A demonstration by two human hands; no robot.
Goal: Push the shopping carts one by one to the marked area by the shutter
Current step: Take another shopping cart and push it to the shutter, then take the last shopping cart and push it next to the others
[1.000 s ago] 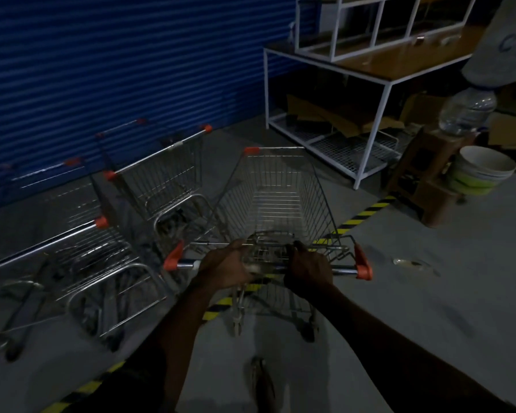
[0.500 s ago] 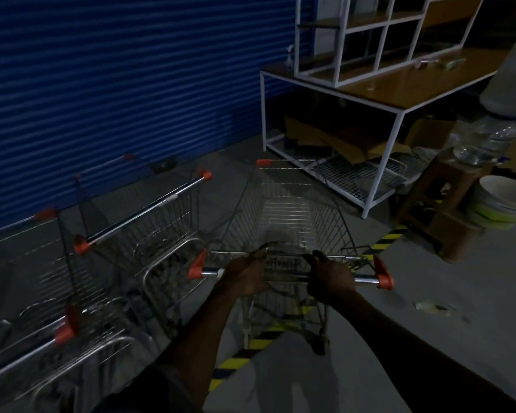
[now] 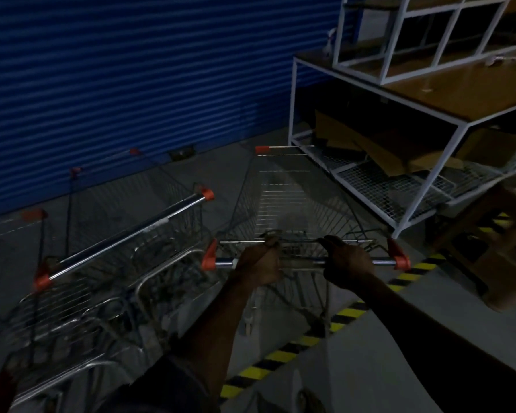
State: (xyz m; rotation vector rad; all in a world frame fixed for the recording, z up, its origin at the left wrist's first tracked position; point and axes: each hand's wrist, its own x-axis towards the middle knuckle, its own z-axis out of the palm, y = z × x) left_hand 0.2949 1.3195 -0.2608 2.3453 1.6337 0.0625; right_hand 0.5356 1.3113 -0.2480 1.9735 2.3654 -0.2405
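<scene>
The left hand [image 3: 259, 265] and the right hand [image 3: 347, 268] are holding the handle bar [image 3: 382, 261] of the shopping cart [image 3: 283, 198], each grip clamped around the bar. The cart's rear is sitting over the yellow-and-black floor stripe [image 3: 349, 312], its nose pointing toward the blue shutter [image 3: 131, 70]. It is standing just beside a parked cart [image 3: 125, 234] on its left and near a white-framed rack [image 3: 423, 186] on its right.

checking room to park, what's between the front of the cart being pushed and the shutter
Only a strip of bare floor lies between the cart and the shutter, in the head view.
</scene>
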